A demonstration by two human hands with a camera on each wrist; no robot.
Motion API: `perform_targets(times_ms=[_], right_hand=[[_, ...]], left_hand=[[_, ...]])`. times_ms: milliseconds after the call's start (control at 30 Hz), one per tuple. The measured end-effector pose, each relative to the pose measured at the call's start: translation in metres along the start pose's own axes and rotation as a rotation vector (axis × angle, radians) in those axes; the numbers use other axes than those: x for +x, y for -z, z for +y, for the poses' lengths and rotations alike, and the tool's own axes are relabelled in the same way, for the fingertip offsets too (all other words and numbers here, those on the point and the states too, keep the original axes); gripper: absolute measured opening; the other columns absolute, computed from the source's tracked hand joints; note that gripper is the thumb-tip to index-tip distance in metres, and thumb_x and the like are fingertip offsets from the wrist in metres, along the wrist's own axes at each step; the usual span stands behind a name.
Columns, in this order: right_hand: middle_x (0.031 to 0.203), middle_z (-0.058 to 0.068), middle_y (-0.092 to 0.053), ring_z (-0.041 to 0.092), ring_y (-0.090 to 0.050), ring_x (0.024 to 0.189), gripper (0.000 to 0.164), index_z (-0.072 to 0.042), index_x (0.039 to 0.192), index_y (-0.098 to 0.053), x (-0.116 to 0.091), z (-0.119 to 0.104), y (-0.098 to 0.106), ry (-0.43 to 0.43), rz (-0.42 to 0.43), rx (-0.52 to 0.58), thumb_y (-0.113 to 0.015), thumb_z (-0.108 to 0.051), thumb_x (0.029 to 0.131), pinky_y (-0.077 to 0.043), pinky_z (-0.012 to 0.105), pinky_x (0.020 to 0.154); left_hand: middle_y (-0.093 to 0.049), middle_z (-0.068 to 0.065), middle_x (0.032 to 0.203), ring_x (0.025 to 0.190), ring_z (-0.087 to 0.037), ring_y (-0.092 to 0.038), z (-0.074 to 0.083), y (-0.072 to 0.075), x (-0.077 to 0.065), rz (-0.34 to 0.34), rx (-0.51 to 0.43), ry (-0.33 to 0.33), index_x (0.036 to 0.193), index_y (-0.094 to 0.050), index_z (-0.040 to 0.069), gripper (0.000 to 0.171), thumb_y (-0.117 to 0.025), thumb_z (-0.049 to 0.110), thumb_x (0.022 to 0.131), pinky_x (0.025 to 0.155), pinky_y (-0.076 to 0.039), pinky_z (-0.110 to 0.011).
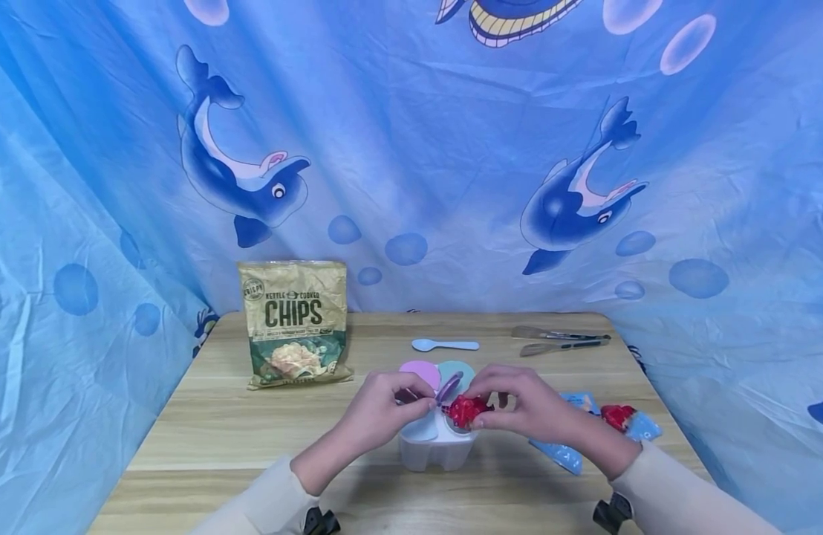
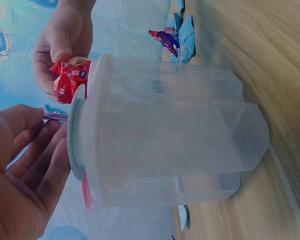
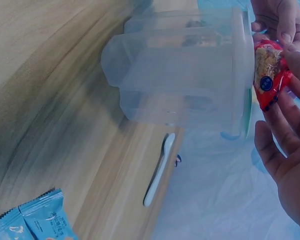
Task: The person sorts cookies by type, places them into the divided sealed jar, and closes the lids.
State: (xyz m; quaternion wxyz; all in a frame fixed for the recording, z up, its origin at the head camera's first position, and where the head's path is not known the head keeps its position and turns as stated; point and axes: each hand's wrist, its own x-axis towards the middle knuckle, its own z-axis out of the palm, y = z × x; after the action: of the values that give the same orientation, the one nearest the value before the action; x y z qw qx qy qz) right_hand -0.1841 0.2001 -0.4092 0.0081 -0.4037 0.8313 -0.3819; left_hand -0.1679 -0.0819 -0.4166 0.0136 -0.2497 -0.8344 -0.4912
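Left hand [image 1: 393,401] pinches the purple lid [image 1: 449,388] tilted up, I'd guess for access; right hand [image 1: 521,395] pinches the red packet [image 1: 465,412] low over the translucent container [image 1: 438,455], seemingly for aim. Container's upright on the surface [image 1: 211,438], below both hands.

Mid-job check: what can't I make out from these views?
- Head view: what lies directly beneath the red packet, covered by it and the right hand.
- Head view: part of the blue packaging, behind the right forearm.
- Right wrist view: more blue packaging, cut off by the left and bottom edges.
- Left wrist view: part of the left hand, cut off by the left edge.
- Wrist views: detail inside the container, blurred by its cloudy sides.
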Motion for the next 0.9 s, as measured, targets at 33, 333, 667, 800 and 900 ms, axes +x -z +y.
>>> perform_targets(times_ms=[33, 333, 667, 800, 900], right_hand=[[0.114, -0.012, -0.070, 0.008, -0.064, 0.093, 0.031, -0.028, 0.120, -0.074, 0.001, 0.000, 0.000, 0.001, -0.005, -0.006, -0.080, -0.034, 0.090, -0.057, 0.025, 0.066], [0.108, -0.013, -0.067, 0.016, -0.063, 0.085, 0.029, -0.029, 0.117, -0.077, 0.007, 0.001, -0.001, -0.036, -0.053, 0.007, -0.081, -0.035, 0.088, -0.055, 0.027, 0.063], [0.110, -0.014, -0.067, 0.010, -0.061, 0.091, 0.028, -0.028, 0.116, -0.077, 0.014, -0.001, 0.001, -0.058, -0.153, 0.018, -0.080, -0.037, 0.089, -0.055, 0.027, 0.065], [0.111, -0.018, -0.067, 0.007, -0.062, 0.093, 0.027, -0.032, 0.116, -0.076, 0.017, -0.002, 0.004, -0.060, -0.208, -0.023, -0.078, -0.038, 0.090, -0.056, 0.028, 0.070], [0.112, -0.019, -0.066, 0.004, -0.062, 0.096, 0.027, -0.032, 0.118, -0.075, 0.019, -0.004, 0.006, -0.061, -0.255, -0.053, -0.075, -0.041, 0.092, -0.057, 0.030, 0.078]], left_hand=[[-0.076, 0.010, 0.087, 0.080, -0.005, -0.069, 0.000, 0.000, 0.000, 0.003, 0.002, -0.003, 0.094, -0.080, 0.018, 0.007, -0.077, 0.013, 0.089, 0.074, -0.059, -0.024], [-0.077, 0.009, 0.088, 0.079, -0.005, -0.069, 0.000, 0.000, 0.000, 0.017, -0.003, -0.016, 0.094, -0.080, 0.017, 0.007, -0.078, 0.013, 0.089, 0.074, -0.059, -0.024], [-0.076, 0.010, 0.085, 0.078, -0.005, -0.069, -0.002, 0.000, 0.002, 0.027, -0.011, -0.023, 0.093, -0.079, 0.017, 0.006, -0.079, 0.014, 0.088, 0.074, -0.059, -0.024], [-0.076, 0.010, 0.085, 0.079, -0.005, -0.069, -0.002, 0.000, 0.002, 0.024, -0.014, -0.016, 0.093, -0.080, 0.017, 0.006, -0.078, 0.014, 0.089, 0.075, -0.059, -0.024], [-0.076, 0.010, 0.086, 0.079, -0.005, -0.069, -0.002, 0.000, 0.002, 0.026, -0.013, -0.016, 0.093, -0.080, 0.017, 0.006, -0.078, 0.013, 0.089, 0.075, -0.059, -0.024]])
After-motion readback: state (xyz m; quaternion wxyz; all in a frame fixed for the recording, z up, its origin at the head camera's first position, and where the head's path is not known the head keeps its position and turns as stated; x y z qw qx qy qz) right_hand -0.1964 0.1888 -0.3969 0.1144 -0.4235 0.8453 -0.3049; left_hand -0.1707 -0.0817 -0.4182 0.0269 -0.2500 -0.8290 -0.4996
